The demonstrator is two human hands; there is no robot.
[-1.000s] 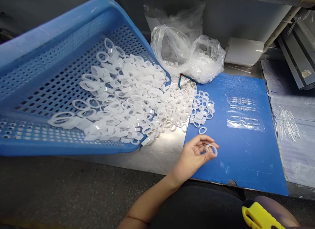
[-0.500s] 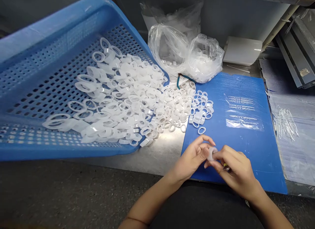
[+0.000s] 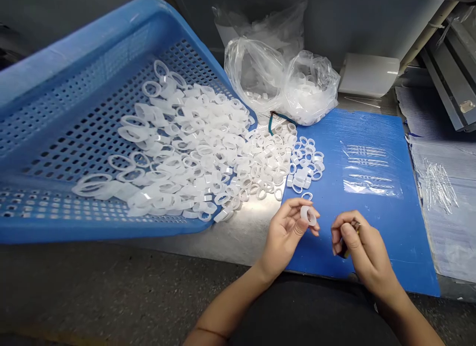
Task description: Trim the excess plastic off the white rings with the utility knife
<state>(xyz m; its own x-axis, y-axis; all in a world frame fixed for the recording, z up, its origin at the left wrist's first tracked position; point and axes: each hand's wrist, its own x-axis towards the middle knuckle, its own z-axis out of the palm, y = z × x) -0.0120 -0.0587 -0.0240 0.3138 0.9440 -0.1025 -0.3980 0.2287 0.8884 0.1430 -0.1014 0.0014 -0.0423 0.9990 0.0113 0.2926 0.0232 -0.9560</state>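
Observation:
A translucent white ring [image 3: 308, 215] is pinched between the thumb and fingers of my left hand [image 3: 285, 233], its opening turned towards me. Off to the right, my right hand [image 3: 362, 247] is closed around a small dark tool [image 3: 346, 242] with a bit of yellow on it; the fingers cover most of it, so its kind does not show. Both hands are above a blue mat [image 3: 334, 266]. Just beyond my left hand a single loose ring [image 3: 307, 196] lies on the mat, near a small group of similar rings [image 3: 303, 162].
A tilted blue perforated basket [image 3: 92, 232] spills a large heap of rings [image 3: 201, 152] onto the metal table [image 3: 238, 237]. Clear plastic bags [image 3: 308, 98] stand behind. Thin clear pieces [image 3: 368, 162] lie on the mat, and more slender pieces [image 3: 440, 185] on the right.
My hands have come apart: the left has shifted slightly left with the ring, and the right has drawn back from it, still closed on the tool.

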